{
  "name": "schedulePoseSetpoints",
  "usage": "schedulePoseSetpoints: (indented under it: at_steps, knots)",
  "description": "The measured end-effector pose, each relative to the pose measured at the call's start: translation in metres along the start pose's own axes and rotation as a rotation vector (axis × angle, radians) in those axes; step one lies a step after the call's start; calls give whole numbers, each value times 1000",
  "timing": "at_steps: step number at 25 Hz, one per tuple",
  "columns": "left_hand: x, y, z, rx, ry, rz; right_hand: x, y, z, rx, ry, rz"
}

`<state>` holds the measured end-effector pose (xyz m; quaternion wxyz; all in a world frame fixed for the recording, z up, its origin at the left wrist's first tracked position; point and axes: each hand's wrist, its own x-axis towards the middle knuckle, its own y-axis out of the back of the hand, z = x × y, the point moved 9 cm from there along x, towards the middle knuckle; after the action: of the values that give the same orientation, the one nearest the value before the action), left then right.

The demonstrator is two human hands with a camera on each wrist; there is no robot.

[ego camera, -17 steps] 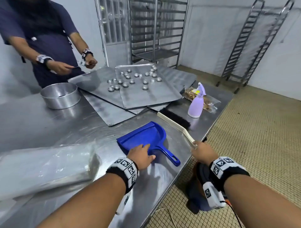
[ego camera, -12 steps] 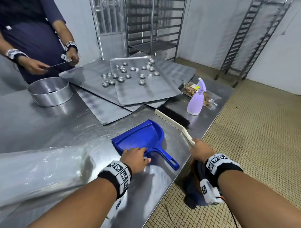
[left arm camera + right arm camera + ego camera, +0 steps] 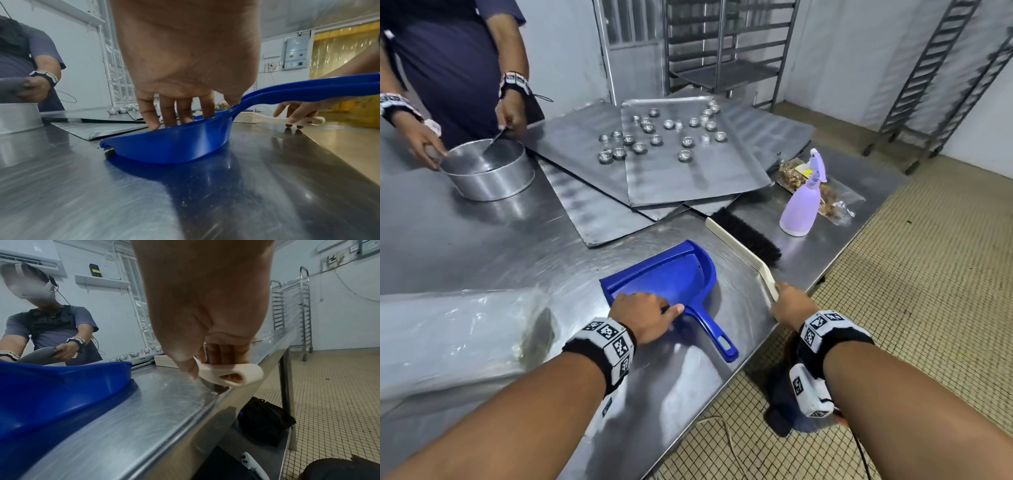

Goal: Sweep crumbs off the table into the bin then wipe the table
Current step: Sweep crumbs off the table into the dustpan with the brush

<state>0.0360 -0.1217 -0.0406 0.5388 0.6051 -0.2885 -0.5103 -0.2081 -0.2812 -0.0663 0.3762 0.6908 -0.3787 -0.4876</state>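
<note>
Gathering tools before sweeping: my left hand [image 3: 643, 317] presses straight fingers inside the blue dustpan [image 3: 671, 274] on the tabletop [image 3: 482, 240], my right hand [image 3: 791, 305] pinches the brush [image 3: 743, 245] handle; next, lift it.

No legible text, label or number on anything in view.

A blue plastic dustpan [image 3: 667, 277] lies flat on the brushed stainless-steel surface [image 3: 493, 240] near its front edge, its handle pointing toward the edge. Just right of it a cream-handled hand brush with black bristles [image 3: 746, 245] lies on the surface, its handle end at the edge. Tiny dark crumbs [image 3: 184, 203] speckle the steel in front of the dustpan.
</note>
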Motion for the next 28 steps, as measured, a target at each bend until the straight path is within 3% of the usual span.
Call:
schedulePoseSetpoints:
  at_steps: [4,10,13,22,28]
  knots:
    - [-8,18,16,-44,160,122,0,3,3,12,51,-19]
    - [-1,6,44,-144,324,-28,0,4,4,83,105,-45]
    - [1,2,44,-224,379,-32,-1,10,6,137,87,-7]
    - [-26,2,-3,-727,648,239,-13,51,-8,226,119,148]
    - [-63,33,-36,-806,651,436,-26,66,-78,281,311,194]
